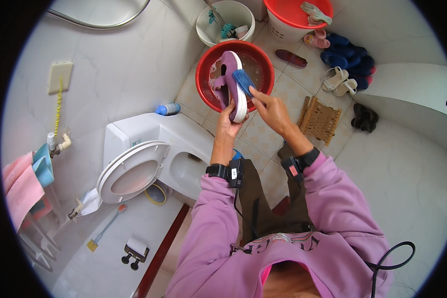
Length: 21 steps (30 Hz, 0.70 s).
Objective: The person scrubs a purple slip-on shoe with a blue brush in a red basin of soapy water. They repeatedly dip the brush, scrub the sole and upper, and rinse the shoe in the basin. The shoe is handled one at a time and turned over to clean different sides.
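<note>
My left hand (229, 121) grips a purple shoe (230, 72) by its heel end, the toe pointing away from me. The shoe has a strap across its opening and a thick white sole (241, 100). In my right hand (272, 110) is a blue scrubbing brush (244, 82), laid against the side of the shoe where the upper meets the sole. Both are held over a red plastic basin (271, 78) with cloudy water in it. Part of a patterned white item shows at the basin's left, mostly hidden by the shoe.
Behind the basin stand a white bucket (205, 24) with a mop and a red basin (283, 11) on a white basket. A dark red shoe (291, 58), blue slippers (335, 59) and a small wooden stool (322, 119) are at right. A toilet (156, 124) stands left.
</note>
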Tool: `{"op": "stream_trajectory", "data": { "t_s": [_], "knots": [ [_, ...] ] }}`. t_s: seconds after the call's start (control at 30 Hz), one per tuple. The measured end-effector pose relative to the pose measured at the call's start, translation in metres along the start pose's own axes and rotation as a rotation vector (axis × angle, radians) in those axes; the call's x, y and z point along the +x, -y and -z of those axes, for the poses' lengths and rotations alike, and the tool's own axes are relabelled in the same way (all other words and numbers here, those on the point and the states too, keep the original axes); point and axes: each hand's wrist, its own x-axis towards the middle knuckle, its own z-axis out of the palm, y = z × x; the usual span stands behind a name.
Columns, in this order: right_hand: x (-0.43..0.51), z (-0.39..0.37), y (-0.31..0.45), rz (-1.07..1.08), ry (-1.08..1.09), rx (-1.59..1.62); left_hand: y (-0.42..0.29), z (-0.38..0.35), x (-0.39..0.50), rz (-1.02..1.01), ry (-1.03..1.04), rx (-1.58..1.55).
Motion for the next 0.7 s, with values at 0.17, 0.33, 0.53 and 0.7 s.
{"op": "stream_trajectory", "data": {
  "t_s": [0.17, 0.33, 0.53, 0.7],
  "knots": [
    [0.002, 0.011, 0.004, -0.113, 0.204, -0.158, -0.006, 0.012, -0.006, 0.127, 0.008, -0.031],
    [0.007, 0.008, -0.002, -0.036, 0.025, -0.283, -0.002, 0.022, -0.011, 0.146, 0.096, -0.022],
    [0.003, 0.008, -0.003, -0.130, 0.309, -0.210, -0.005, 0.028, -0.015, 0.217, 0.134, -0.119],
    [0.020, 0.006, -0.006, -0.104, 0.044, -0.237, 0.003, 0.026, -0.023, 0.298, 0.294, -0.166]
  ]
}}
